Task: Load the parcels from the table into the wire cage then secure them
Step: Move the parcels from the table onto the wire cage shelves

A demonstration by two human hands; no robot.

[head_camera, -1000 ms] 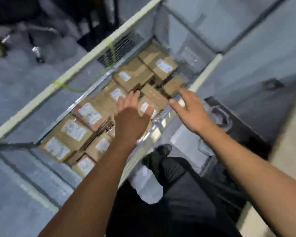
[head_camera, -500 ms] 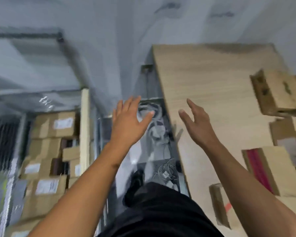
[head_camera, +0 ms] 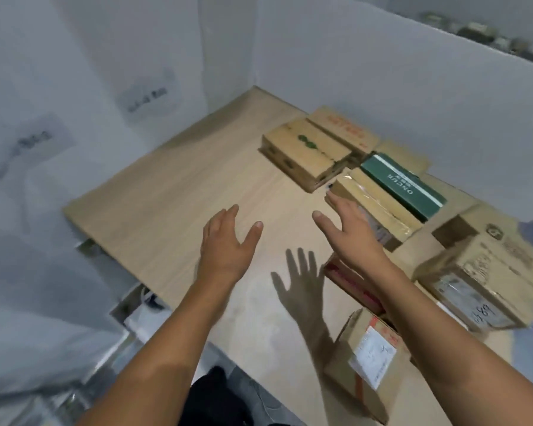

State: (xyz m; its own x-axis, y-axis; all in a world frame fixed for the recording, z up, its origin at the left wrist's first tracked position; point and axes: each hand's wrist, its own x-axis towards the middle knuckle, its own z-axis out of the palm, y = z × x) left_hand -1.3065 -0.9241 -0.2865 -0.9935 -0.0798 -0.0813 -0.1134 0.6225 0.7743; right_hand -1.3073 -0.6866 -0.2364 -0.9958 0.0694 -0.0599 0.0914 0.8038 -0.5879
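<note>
1. At the left of the frame the table [head_camera: 173, 192] shows only bare wood, so there is nothing to gather there. The wire cage is out of view, and I reckon each load means turning away from the table.
2. The left hand [head_camera: 226, 247] hovers over the bare wood at centre, fingers straight and spread, holding nothing. It would do best to go right and take the near end of the next parcel.
3. The right hand [head_camera: 351, 238], just right of centre, is also flat and empty. Its fingertips lie over the corner of the tape-wrapped parcel [head_camera: 379, 207]. I cannot tell whether they touch it.
4. That parcel sits tight against the green box [head_camera: 403, 186], in a crowd of parcels filling the right half of the frame. I would slide it out onto the bare wood first, then lift with a hand at each end, so the green box is not dragged along.
5. At the lower right the white-labelled parcel [head_camera: 366, 358] stands near the table's front edge, under the right forearm. A careless elbow could knock it off.
</note>
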